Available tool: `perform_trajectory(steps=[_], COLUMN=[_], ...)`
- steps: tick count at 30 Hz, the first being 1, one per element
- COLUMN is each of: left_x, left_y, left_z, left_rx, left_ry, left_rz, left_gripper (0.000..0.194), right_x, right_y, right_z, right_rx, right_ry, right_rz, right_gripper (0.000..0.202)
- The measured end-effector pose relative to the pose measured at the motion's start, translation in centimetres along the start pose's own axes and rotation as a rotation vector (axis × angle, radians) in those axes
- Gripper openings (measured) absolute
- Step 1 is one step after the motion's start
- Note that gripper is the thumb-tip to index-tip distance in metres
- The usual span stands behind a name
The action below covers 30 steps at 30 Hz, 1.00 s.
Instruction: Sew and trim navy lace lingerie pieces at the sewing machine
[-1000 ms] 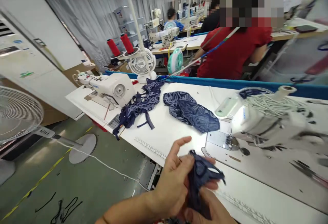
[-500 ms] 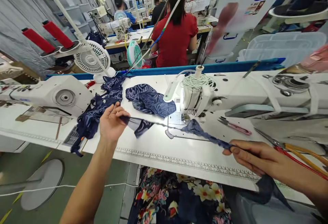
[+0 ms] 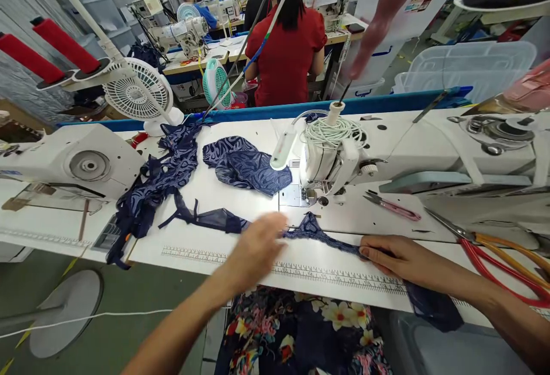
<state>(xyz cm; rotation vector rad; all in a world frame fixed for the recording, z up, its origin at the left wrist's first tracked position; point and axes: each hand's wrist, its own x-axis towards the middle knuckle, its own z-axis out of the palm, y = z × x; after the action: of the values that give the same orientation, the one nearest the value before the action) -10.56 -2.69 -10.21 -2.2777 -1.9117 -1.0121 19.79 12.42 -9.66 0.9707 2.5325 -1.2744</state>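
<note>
A narrow navy garment strip [image 3: 219,218] of lace and mesh lies along the front of the white sewing table, with a small lace peak [image 3: 310,227] rising near its middle. My right hand [image 3: 387,255] pinches it right of that peak, and a dark mesh end [image 3: 433,305] hangs below my wrist over the table edge. My left hand [image 3: 262,249] is blurred by motion over the strip, left of the peak; whether its fingers grip the fabric cannot be made out. Just behind stands a sewing machine [image 3: 326,160], patterned navy cut pieces [image 3: 249,166] lying to its left.
A heap of navy pieces [image 3: 161,174] lies farther left, beside another machine [image 3: 81,160]. Pink-handled snips [image 3: 393,206] and large scissors [image 3: 472,240] rest at right. A ruler tape [image 3: 330,275] runs along the front edge. A co-worker in red [image 3: 287,54] sits beyond the table.
My left hand has let go of the strip's left end and moved right toward the middle. That end now lies on the table. My right hand has shifted slightly left, still pinching the strip.
</note>
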Motion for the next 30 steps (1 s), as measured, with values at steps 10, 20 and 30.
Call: perform_trajectory(steps=[10,20,30], left_x=[-0.8,-1.0,-0.8], left_y=[4.2,5.1,5.0], left_z=[6.4,5.7,5.1], left_rx=[0.101,0.196,0.126], left_ry=[-0.354,-0.347,-0.329], left_rz=[0.201,0.170,0.114], left_gripper=[0.072,0.067,0.064], right_x=[-2.2,7.1,6.6], right_y=[-0.6,-4.6,-3.7], right_z=[-2.5,4.0,3.5], right_rx=[-1.114,-0.354,-0.441], right_ry=[0.806,0.579,0.792], right_rz=[-0.053,-0.269,-0.246], right_gripper=[0.046,0.012,0.022])
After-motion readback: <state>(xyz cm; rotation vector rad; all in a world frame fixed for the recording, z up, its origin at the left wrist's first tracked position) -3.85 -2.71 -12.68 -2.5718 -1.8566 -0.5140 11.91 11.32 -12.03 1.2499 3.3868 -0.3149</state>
